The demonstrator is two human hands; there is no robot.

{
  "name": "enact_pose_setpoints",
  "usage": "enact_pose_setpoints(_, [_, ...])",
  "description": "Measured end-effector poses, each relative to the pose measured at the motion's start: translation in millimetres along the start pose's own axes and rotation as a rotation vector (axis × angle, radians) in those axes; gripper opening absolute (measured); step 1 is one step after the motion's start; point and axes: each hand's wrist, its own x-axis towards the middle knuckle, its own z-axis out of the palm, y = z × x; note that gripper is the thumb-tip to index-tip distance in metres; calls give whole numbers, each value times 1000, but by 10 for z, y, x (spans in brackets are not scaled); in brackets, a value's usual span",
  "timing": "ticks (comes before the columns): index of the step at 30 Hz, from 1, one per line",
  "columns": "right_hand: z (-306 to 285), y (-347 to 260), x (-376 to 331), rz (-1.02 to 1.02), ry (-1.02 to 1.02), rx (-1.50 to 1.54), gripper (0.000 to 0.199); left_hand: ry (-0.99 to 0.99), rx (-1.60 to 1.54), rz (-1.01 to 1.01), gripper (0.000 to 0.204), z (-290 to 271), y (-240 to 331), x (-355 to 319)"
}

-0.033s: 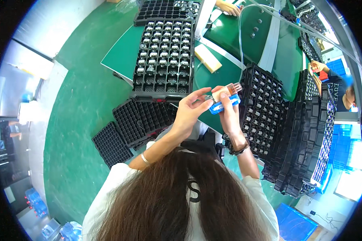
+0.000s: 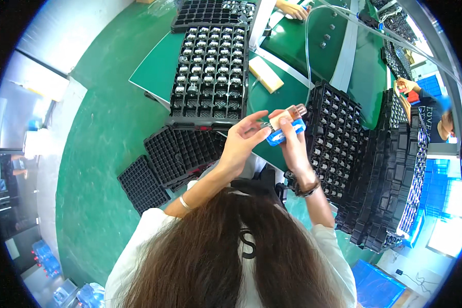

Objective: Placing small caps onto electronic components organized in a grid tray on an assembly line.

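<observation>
My right hand [image 2: 294, 146] is closed around a small handheld piece with a blue body [image 2: 288, 134], a pale block on top and a clear, brownish pronged end pointing away to the right. Its thumb presses on the pale block. At the piece's left end, my left hand [image 2: 241, 141] pinches a small metallic part [image 2: 265, 124] between thumb and forefinger; the fingertips partly hide it. Both hands are raised in front of me, between two black trays. The left-hand tray [image 2: 209, 116] holds rows of small white-and-metal parts, with its nearest rows unfilled.
Another black tray [image 2: 321, 128] of small metal parts stands at my right, beside stacked trays [image 2: 382, 179]. A cream block [image 2: 266, 75] lies on the green table [image 2: 292, 77]. Clear tubing [image 2: 308, 56] hangs nearby. Other people's hands [image 2: 292, 10] show beyond. Black trays [image 2: 143, 185] lie low at left.
My right wrist has shifted slightly, and the pronged end of the blue-bodied piece has moved a little to the left. My left hand looks unchanged.
</observation>
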Motion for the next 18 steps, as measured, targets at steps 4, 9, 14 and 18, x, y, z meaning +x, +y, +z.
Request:
enact_pose_setpoints(4, [-186,-57,499,-51,-79,-304,30,81,235,190,55,-196,56,45])
enact_pose_setpoints(9, [-591,294,1518,-382,76,-846,43,542,1044,644,24,-759,500,212])
enact_pose_setpoints(14, [-610,600,1864,-479,109,-819,29,619,1519,666,25,-1283,763,306])
enact_pose_setpoints(18, [-612,587,1878,-438,51,-705,53,462,1539,606,22,-1381,782,446])
